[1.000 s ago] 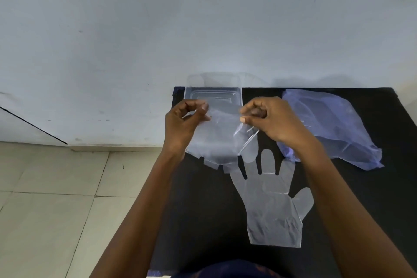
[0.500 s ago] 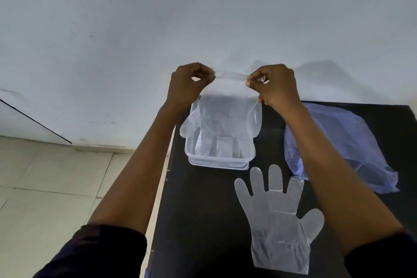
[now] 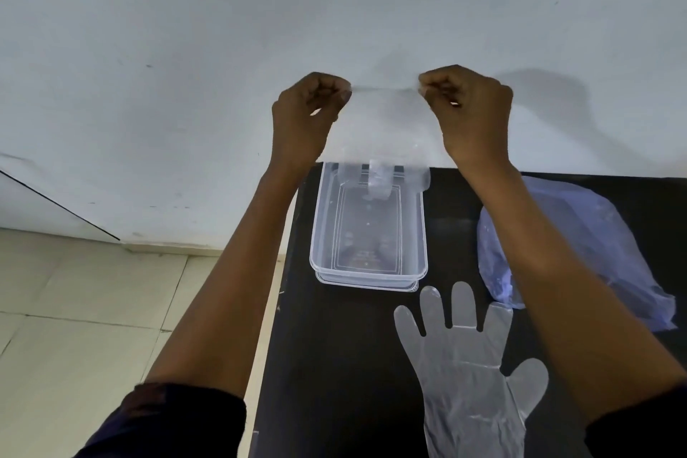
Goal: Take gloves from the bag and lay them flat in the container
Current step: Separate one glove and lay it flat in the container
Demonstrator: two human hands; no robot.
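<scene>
Left hand [image 3: 306,111], right hand [image 3: 468,104]: each grip pinches one raised glove [image 3: 383,145] | one tub [image 3: 368,271] | second glove [image 3: 464,368] flat on table [image 3: 334,364] | one bag [image 3: 580,234]

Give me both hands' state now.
Left hand: closed, pinching one corner of the glove.
Right hand: closed, pinching the other corner.

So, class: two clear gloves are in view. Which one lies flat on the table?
The near glove, spread fingers-up below the container. The other glove hangs from both hands.
</scene>
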